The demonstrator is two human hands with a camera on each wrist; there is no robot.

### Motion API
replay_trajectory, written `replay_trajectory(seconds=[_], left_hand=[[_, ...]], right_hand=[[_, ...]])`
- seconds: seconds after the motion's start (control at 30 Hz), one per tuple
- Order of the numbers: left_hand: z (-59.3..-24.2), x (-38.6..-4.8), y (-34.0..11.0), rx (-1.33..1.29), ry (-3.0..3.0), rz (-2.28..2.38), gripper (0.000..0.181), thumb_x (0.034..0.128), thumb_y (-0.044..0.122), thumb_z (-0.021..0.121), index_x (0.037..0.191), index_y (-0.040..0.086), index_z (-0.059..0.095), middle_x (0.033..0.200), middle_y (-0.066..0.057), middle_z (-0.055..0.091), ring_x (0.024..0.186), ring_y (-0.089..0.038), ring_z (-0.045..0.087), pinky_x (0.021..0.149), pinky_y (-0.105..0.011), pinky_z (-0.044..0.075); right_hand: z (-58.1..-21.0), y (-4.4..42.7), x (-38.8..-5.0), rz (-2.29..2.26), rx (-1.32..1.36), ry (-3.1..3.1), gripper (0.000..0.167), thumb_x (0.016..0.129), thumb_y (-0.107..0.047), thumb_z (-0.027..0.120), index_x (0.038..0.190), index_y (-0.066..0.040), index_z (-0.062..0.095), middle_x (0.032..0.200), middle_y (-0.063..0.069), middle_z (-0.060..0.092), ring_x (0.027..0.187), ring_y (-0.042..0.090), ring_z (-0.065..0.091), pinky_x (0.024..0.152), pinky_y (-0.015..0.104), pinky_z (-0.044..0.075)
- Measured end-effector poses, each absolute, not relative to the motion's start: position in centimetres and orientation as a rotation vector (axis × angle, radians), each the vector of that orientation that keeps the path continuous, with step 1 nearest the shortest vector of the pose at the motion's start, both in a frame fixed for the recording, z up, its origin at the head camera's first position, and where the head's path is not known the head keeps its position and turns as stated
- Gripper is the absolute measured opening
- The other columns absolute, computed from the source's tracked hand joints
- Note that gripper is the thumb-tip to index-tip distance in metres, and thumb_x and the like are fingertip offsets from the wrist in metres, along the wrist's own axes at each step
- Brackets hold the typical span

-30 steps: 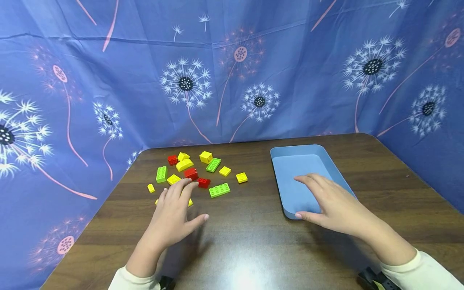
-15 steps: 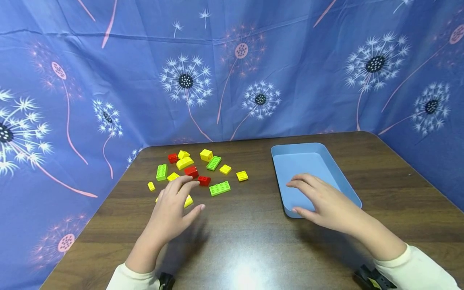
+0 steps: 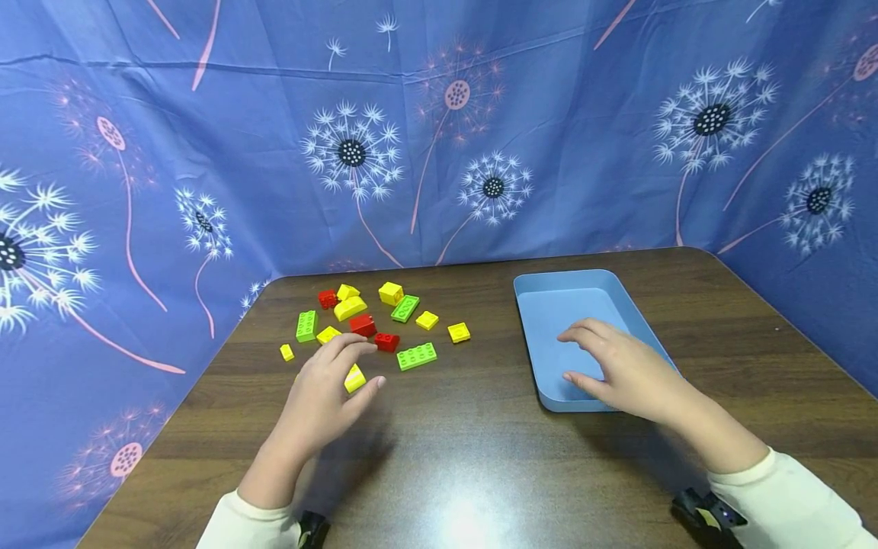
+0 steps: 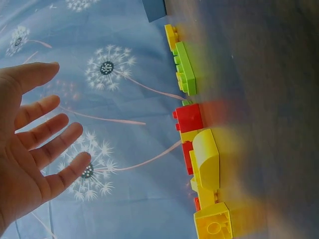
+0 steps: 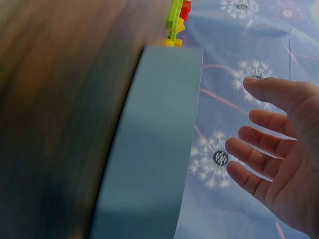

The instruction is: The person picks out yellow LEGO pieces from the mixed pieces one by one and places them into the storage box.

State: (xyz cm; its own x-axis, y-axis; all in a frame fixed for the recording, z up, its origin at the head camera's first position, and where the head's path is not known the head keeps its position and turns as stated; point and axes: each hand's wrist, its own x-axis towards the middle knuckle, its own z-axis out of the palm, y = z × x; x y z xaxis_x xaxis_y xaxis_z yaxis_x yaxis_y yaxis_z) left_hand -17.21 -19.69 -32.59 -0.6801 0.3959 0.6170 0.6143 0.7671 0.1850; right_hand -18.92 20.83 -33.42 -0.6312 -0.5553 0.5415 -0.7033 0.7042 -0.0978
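Hands: Two bare hands, one person's, reach over a brown wood-grain table (image 3: 480, 404) from cream sleeves (image 3: 789, 496), the left hand (image 3: 317, 406) and the right hand (image 3: 627, 375) well apart.
Left grip: Fingers spread and loosely bent, thumb apart, holding nothing; the hand hangs at the near side of the bricks.
Right grip: Likewise relaxed and unclosed, holding nothing, above the near right part of a blue tray (image 3: 565, 313).
Brick count: Fourteen show in the head view: three red bricks (image 3: 362, 326), three green bricks (image 3: 416, 357) and at least eight yellow bricks (image 3: 350, 308); the left hand may hide more.
Tray count: One, rectangular and low-walled, on the right half of the table.
Surroundings: A blue cloth (image 3: 583, 183) printed with white and pink dandelions hangs behind the table and along both sides; a dark strap (image 3: 706, 517) shows at each wrist.
In the way: Left fingers mask part of the pile's near edge; the right hand covers some of the tray floor.
Bricks, where: Scattered loosely on the table's far left, outside the tray.
Bricks, looks: Glossy plastic, many studded; the nearest green one is long, and a yellow block (image 4: 213, 221) shows its hollow underside in the left wrist view.
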Motion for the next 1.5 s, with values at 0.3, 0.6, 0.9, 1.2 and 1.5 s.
replay_trajectory(seconds=[0.3, 0.6, 0.9, 1.2, 1.5], left_hand=[[-32.9, -18.2, -20.7, -0.702, -2.463, -0.566, 0.036, 0.0793, 0.017, 0.081, 0.11, 0.004, 0.067, 0.112, -0.005, 0.062, 0.103, -0.025, 0.061, 0.086, -0.045, 0.051], [-32.5, -19.3, -21.4, -0.679, -2.479, -0.578, 0.036, 0.0803, 0.018, 0.08, 0.109, 0.002, 0.067, 0.111, -0.007, 0.062, 0.095, -0.023, 0.062, 0.076, -0.041, 0.052], [-31.9, -20.2, -22.0, -0.642, -2.552, -0.593, 0.034, 0.0824, 0.02, 0.078, 0.108, 0.002, 0.066, 0.114, -0.008, 0.061, 0.096, -0.025, 0.062, 0.079, -0.042, 0.052], [-31.3, -21.3, -23.0, -0.572, -2.638, -0.614, 0.026, 0.0853, 0.021, 0.075, 0.105, 0.006, 0.066, 0.116, -0.01, 0.06, 0.098, -0.027, 0.059, 0.079, -0.045, 0.05], [-31.4, -22.7, -24.6, -0.507, -2.695, -0.633, 0.024, 0.0877, 0.022, 0.073, 0.104, 0.006, 0.068, 0.119, -0.013, 0.058, 0.102, -0.032, 0.058, 0.081, -0.049, 0.05]], right_hand=[[-32.6, 23.2, -19.8, 0.397, 0.833, -2.523, 0.036, 0.076, -0.015, 0.082, 0.108, -0.007, 0.066, 0.099, 0.004, 0.066, 0.081, 0.019, 0.064, 0.063, 0.039, 0.051], [-32.8, 25.9, -21.0, 0.421, 0.709, -2.528, 0.038, 0.072, -0.012, 0.084, 0.104, -0.001, 0.067, 0.106, 0.014, 0.061, 0.095, 0.034, 0.06, 0.075, 0.052, 0.048], [-33.7, 28.8, -22.5, 0.44, 0.55, -2.68, 0.047, 0.076, -0.015, 0.082, 0.112, 0.009, 0.063, 0.115, 0.028, 0.055, 0.096, 0.042, 0.056, 0.074, 0.056, 0.046], [-34.7, 31.4, -23.5, 0.697, 0.288, -2.934, 0.072, 0.086, -0.026, 0.074, 0.132, 0.019, 0.041, 0.125, 0.044, 0.042, 0.105, 0.057, 0.049, 0.078, 0.063, 0.044], [-35.6, 31.6, -23.9, 1.01, 0.172, -2.993, 0.072, 0.091, -0.025, 0.068, 0.134, 0.022, 0.034, 0.124, 0.044, 0.046, 0.075, 0.027, 0.064, 0.058, 0.039, 0.053]])
